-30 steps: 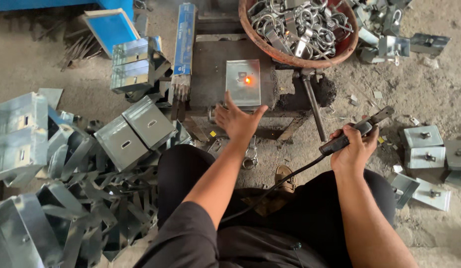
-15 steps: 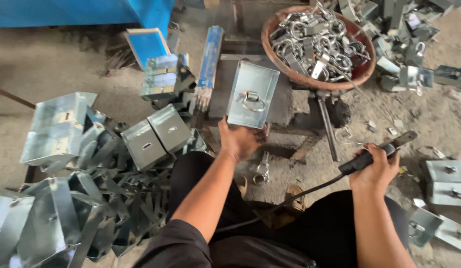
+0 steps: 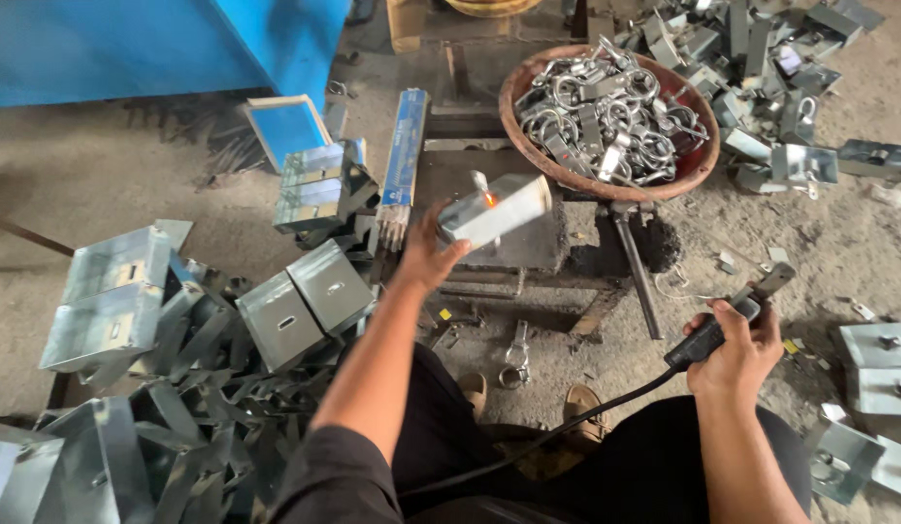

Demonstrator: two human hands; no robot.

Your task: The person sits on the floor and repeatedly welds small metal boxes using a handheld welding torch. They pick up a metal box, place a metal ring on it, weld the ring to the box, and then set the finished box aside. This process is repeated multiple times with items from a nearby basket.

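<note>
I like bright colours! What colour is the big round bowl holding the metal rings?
Reddish-brown bowl, clearest in the head view.

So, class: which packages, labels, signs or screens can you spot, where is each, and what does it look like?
Long narrow blue packet: on the ground left of the dark work block, white print on it.
Blue flat panel with pale frame: leaning near the blue wall, rectangular.
No screens or signs in view.

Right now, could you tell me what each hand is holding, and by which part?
The left hand grips a grey metal box by its near end. The right hand holds a black-handled welding holder around its handle.
</note>
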